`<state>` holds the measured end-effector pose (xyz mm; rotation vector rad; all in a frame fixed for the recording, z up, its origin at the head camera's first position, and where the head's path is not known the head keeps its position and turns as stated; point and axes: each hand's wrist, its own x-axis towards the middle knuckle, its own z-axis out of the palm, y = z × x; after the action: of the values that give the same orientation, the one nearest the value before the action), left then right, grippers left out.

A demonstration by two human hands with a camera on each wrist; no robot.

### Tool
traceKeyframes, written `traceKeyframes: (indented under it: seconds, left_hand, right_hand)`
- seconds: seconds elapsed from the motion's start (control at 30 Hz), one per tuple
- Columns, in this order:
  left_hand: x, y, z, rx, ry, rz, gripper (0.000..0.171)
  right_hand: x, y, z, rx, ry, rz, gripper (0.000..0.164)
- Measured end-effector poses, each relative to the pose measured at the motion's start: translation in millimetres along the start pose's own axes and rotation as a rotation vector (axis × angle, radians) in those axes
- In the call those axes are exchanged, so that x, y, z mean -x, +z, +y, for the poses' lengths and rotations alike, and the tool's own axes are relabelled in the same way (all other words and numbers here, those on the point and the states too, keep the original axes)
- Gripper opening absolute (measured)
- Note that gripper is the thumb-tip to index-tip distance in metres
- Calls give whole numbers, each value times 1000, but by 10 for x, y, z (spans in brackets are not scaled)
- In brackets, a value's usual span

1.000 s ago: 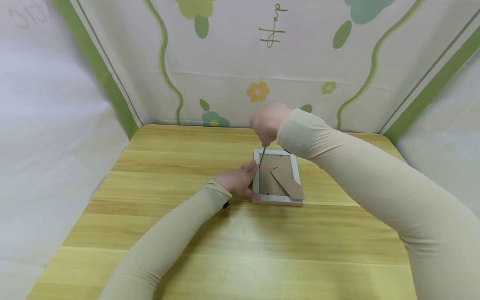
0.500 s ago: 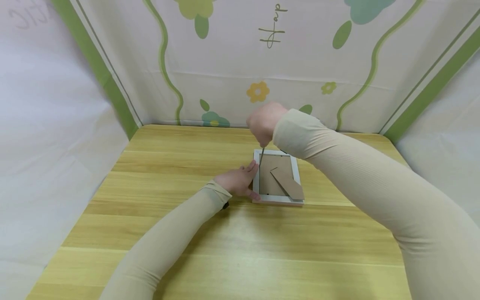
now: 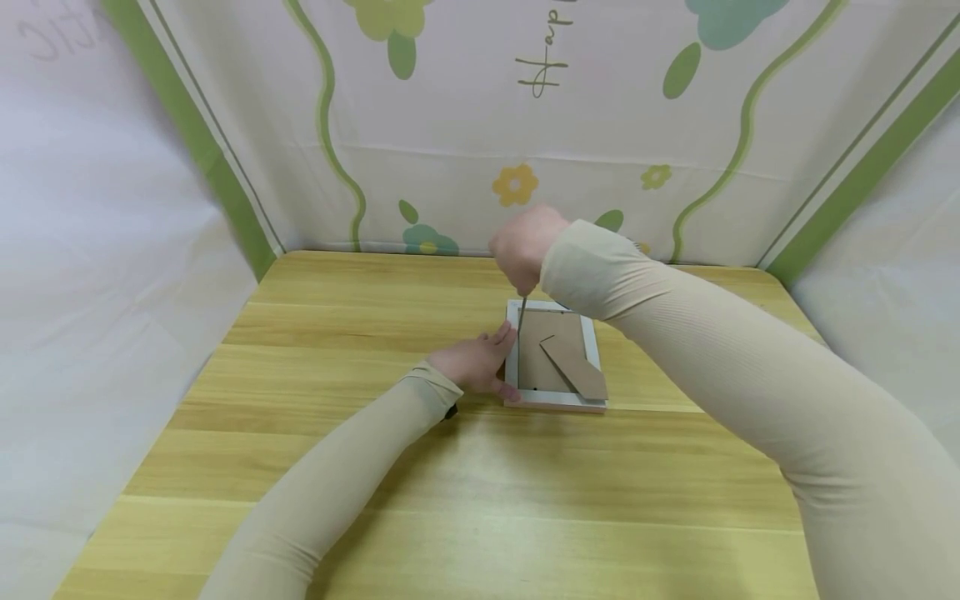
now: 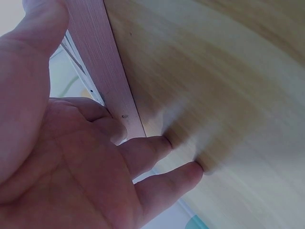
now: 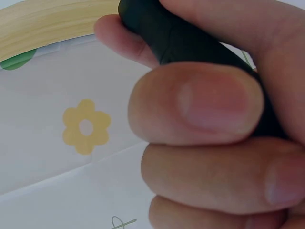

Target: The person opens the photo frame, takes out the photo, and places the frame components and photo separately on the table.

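Observation:
A picture frame (image 3: 555, 399) with white edges lies back side up on the wooden table, its brown backing board (image 3: 536, 358) and slanted stand leg (image 3: 581, 371) showing. My left hand (image 3: 474, 362) rests spread against its left side, the thumb at the near left corner. In the left wrist view, two of its fingertips (image 4: 193, 174) touch the table beside the frame. Above the far part of the frame, my right hand (image 3: 525, 248) grips the black handle (image 5: 190, 40) of a screwdriver. The thin metal shaft (image 3: 522, 317) points down to the inner left edge; its tip is hard to make out.
The wooden table (image 3: 480, 500) reaches back to a white cloth (image 3: 450, 108) printed with flowers. More white cloth hangs at the left and right sides. Small dark tabs (image 3: 535, 388) sit along the backing board's edge.
My right hand and the screwdriver have shifted slightly left, and the shaft stands a little more upright. My left hand and the picture frame have stayed in place.

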<state>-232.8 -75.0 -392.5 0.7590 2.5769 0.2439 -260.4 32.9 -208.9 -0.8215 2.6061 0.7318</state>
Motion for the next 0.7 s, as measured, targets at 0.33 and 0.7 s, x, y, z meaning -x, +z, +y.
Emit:
traceKeyframes:
  seconds: [0.33, 0.7]
  left_hand:
    - [-11, 8, -10, 8, 4, 2, 111]
    - [-23, 0, -7, -9, 10, -5, 110]
  right_hand:
    - [-3, -8, -20, 14, -2, 5, 14]
    - [14, 4, -36, 20, -2, 26, 14]
